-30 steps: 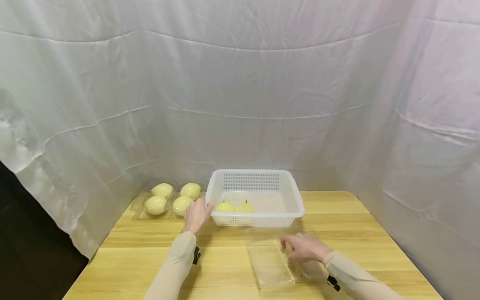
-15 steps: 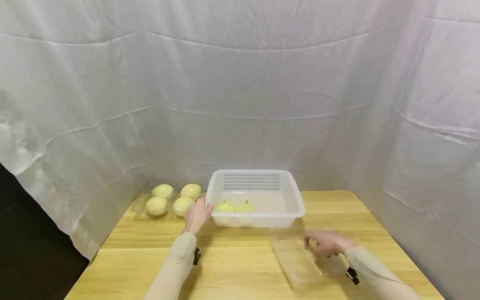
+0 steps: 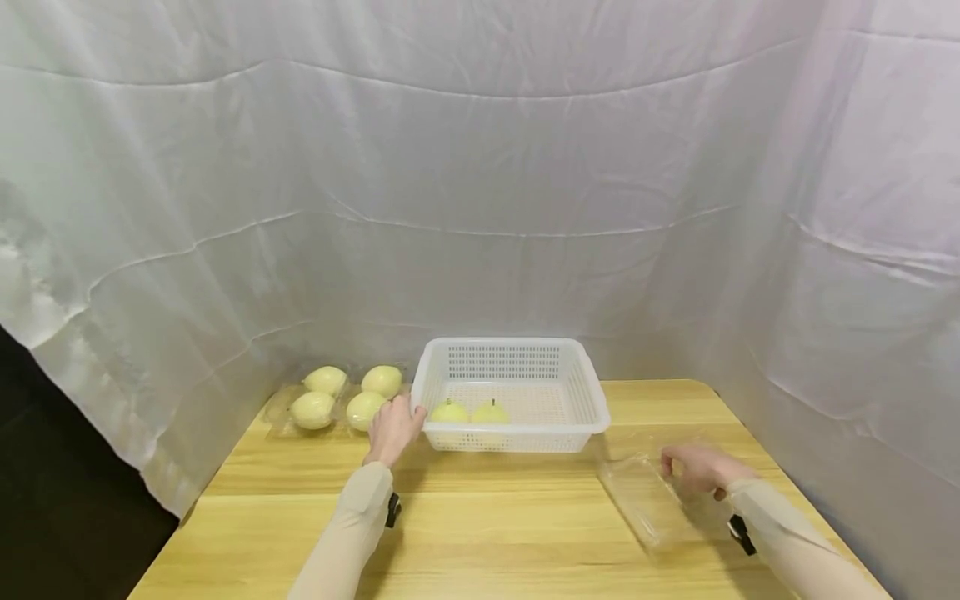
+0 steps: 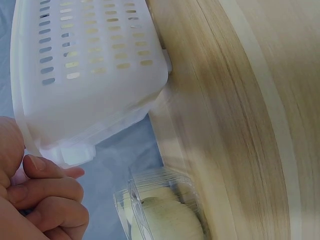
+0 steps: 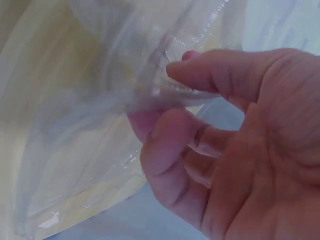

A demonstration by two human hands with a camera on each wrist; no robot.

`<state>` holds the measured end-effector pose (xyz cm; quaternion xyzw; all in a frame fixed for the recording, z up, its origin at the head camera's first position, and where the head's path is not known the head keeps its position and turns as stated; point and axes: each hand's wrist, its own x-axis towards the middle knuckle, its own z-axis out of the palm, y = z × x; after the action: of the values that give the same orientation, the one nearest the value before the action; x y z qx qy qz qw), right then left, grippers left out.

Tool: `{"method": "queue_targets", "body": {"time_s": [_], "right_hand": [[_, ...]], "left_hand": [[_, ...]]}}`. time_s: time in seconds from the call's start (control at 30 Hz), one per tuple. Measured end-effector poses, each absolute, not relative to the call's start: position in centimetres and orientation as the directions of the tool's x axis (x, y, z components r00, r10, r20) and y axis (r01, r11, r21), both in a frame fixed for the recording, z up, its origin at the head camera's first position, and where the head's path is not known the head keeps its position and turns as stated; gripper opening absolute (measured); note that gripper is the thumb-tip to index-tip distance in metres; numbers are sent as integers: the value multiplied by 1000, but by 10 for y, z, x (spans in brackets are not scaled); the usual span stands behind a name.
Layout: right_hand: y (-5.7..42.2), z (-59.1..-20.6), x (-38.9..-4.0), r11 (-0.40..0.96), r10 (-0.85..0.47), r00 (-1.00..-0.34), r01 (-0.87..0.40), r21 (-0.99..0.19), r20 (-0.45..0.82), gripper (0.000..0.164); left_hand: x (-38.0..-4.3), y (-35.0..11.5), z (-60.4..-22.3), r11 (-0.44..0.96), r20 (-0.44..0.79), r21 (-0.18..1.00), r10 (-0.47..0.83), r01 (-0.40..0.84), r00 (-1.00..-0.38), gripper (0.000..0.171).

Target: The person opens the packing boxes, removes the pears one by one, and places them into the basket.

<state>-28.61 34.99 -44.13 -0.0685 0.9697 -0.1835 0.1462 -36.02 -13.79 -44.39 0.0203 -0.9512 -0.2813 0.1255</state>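
A white plastic basket with slotted walls stands at the back of the table. Two yellow-green pears lie inside it, near its front left. My left hand holds the basket's rim at the left front corner, fingers curled, as the left wrist view shows. To the right, my right hand pinches the edge of a clear plastic clamshell box between thumb and fingers. No fruit shows in this box. In the right wrist view the thin plastic is blurred.
Left of the basket, several more pears sit in clear plastic packs, close beside my left hand. Wooden tabletop extends in front of the basket. A grey-white curtain hangs behind and along the sides.
My right hand has moved the clear clamshell box rightward, from in front of the basket to the table's right side. The left hand and basket have stayed in place.
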Motion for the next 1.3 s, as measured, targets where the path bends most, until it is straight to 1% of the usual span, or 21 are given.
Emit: {"method": "queue_targets", "body": {"time_s": [0.07, 0.2, 0.27, 0.43, 0.47, 0.57, 0.7, 0.8, 0.9, 0.97, 1.1, 1.2, 1.3], "right_hand": [[358, -443, -291, 926, -180, -956, -86, -367, -231, 33], [367, -448, -304, 935, -175, -975, -120, -334, -139, 15], [369, -450, -310, 940, -176, -981, -142, -311, -83, 13], [371, -454, -325, 957, -133, -991, -135, -258, 27, 8], [371, -455, -328, 960, -119, -992, -124, -252, 36, 8], [373, -457, -332, 960, -102, -994, -110, -259, 47, 17], [379, -451, -331, 928, -159, -985, -171, -331, 63, 27], [386, -440, -326, 876, -210, -978, -188, -444, 2, 31], [392, -430, -318, 847, -223, -965, -123, -518, -135, 33], [395, -426, -312, 840, -226, -948, -73, -538, -225, 40], [400, -419, -304, 837, -252, -907, -29, -546, -338, 57], [398, -418, -301, 830, -281, -892, -41, -557, -354, 59], [393, -420, -300, 819, -285, -900, -49, -571, -331, 57]], "left_hand": [[-361, -138, -443, 842, 231, 538, -108, 35, -967, 36], [-361, -138, -442, 846, 231, 533, -105, 35, -967, 36], [-361, -138, -442, 846, 226, 532, -106, 31, -968, 36], [-360, -139, -442, 847, 209, 531, -106, 22, -972, 34], [-359, -139, -442, 848, 206, 530, -106, 20, -973, 33], [-358, -139, -441, 848, 203, 529, -103, 20, -974, 32], [-358, -138, -441, 847, 210, 531, -101, 27, -973, 33], [-359, -138, -441, 848, 210, 530, -103, 24, -972, 35], [-359, -137, -441, 849, 208, 528, -104, 21, -973, 36], [-360, -137, -441, 850, 212, 526, -104, 24, -972, 35], [-360, -136, -442, 851, 216, 524, -99, 29, -971, 33], [-360, -136, -442, 851, 219, 525, -100, 30, -971, 33], [-359, -136, -442, 851, 226, 524, -103, 32, -969, 32]]}}
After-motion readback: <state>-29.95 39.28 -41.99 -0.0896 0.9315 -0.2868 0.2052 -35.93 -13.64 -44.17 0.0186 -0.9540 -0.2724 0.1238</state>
